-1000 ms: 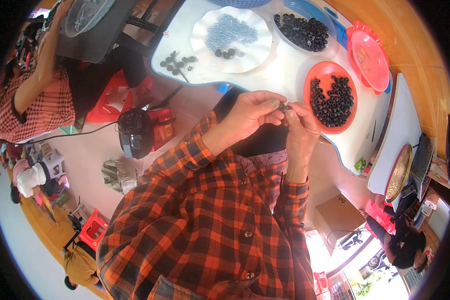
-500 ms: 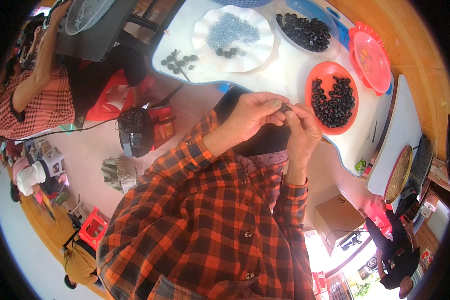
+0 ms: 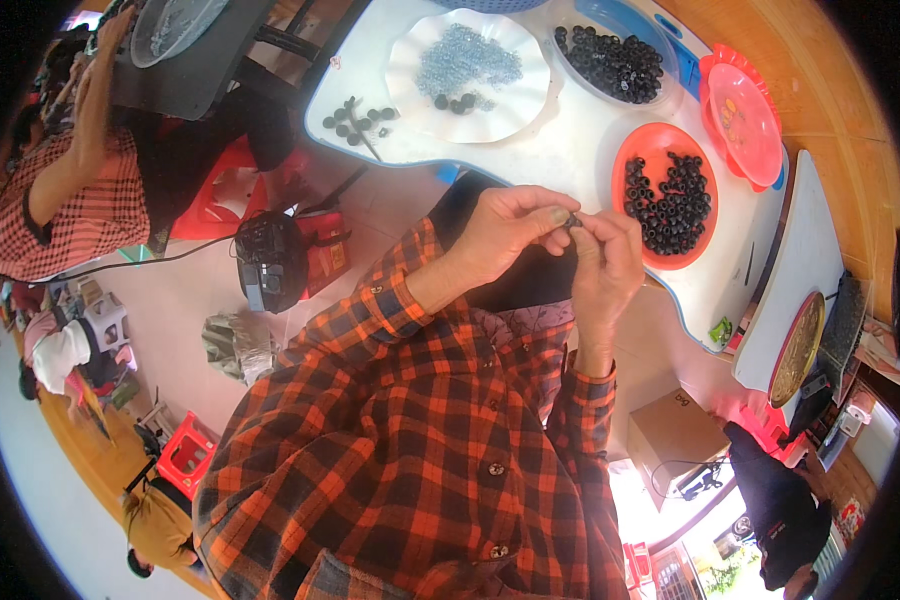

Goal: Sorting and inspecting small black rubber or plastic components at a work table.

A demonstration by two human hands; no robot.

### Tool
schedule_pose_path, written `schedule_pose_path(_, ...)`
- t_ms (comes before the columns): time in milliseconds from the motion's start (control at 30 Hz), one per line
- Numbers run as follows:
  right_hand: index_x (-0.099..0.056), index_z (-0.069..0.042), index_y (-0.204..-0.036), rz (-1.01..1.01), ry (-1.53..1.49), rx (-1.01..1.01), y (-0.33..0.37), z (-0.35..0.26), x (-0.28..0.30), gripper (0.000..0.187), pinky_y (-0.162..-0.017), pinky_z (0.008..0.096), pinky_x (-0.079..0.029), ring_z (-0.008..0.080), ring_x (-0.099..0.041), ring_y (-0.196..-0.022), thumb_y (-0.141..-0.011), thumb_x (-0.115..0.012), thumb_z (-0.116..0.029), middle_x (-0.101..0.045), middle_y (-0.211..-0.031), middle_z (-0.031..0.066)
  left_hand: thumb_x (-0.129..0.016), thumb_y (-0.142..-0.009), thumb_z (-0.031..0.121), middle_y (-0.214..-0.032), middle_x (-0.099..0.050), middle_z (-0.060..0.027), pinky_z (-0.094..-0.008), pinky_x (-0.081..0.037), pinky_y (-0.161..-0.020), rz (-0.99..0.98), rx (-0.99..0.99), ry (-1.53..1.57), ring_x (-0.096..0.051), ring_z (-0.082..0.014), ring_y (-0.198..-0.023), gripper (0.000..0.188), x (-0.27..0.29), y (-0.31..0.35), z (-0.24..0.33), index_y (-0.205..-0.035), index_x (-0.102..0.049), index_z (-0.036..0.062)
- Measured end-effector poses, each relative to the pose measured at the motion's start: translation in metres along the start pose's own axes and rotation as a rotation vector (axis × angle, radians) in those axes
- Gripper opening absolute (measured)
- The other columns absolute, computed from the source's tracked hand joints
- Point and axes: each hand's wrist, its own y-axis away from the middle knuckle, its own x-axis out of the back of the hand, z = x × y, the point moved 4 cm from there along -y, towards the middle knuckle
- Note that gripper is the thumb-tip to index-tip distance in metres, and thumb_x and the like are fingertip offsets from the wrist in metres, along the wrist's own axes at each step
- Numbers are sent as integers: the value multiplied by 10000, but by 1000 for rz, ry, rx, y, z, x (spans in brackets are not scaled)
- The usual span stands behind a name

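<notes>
My left hand (image 3: pixel 515 230) and my right hand (image 3: pixel 610 245) meet in front of the table's near edge, fingertips pinched together. Between them is a small black part (image 3: pixel 572 221), mostly covered by the fingers. Just right of my right hand, an orange plate (image 3: pixel 711 190) holds many small black ring-shaped parts (image 3: pixel 670 215). Farther off, a white scalloped plate (image 3: pixel 406 108) carries a heap of small clear bluish pieces (image 3: pixel 465 62) and a few black parts (image 3: pixel 455 103). A clear bowl (image 3: pixel 667 92) at the back holds more black parts (image 3: pixel 610 62).
Several black parts (image 3: pixel 358 122) lie loose beside a thin dark stick on the white table (image 3: pixel 425 150). Red dishes (image 3: pixel 745 125) stand at the far right. A co-worker in a checked shirt (image 3: pixel 70 200) sits at left. A cardboard box (image 3: pixel 675 430) is on the floor.
My hands stay together at nearly the same spot, with slight finger shifts around the small black part. At lower right, a person in black has moved.
</notes>
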Motion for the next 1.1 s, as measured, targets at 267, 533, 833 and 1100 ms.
schedule_pose_path(267, -666, -3, -984, 3, 7, 19, 4, 2, -2, 164, -697, 283, -511, 189, -615, -825, -833, -713, 41, -596, -949, 95, -572, -978, 40, -941, -695, -103, -260, -593, -695, -6, -16, 13, -665, -124, -764, 221, 0, 0, 1, -1164, -644, -56)
schedule_pose_path(533, -694, -5, -1002, 80, -172, -74, 9, 7, -5, 178, -698, 252, -508, 138, -608, -808, -834, -718, 49, -610, -921, 72, -573, -982, 50, -917, -689, -81, -251, -578, -677, 21, -22, -8, -648, -108, -737, 221, -3, 1, 1, -1164, -646, -50)
schedule_pose_path(833, -678, 2, -983, 74, -262, -193, 13, 10, -4, 150, -760, 235, -479, 116, -575, -857, -845, -692, 57, -597, -970, 52, -564, -987, 51, -937, -682, -86, -254, -557, -658, -11, 24, 112, -635, -104, -744, 219, -4, 3, -3, -1158, -640, -63)
schedule_pose_path(1100, -663, 8, -987, 118, -438, -252, 19, 18, -7, 138, -803, 238, -469, 113, -564, -899, -860, -676, 62, -585, -997, 51, -571, -986, 64, -921, -682, -79, -250, -564, -666, 4, 24, 94, -641, -100, -744, 226, -10, 4, -1, -1164, -640, -58)
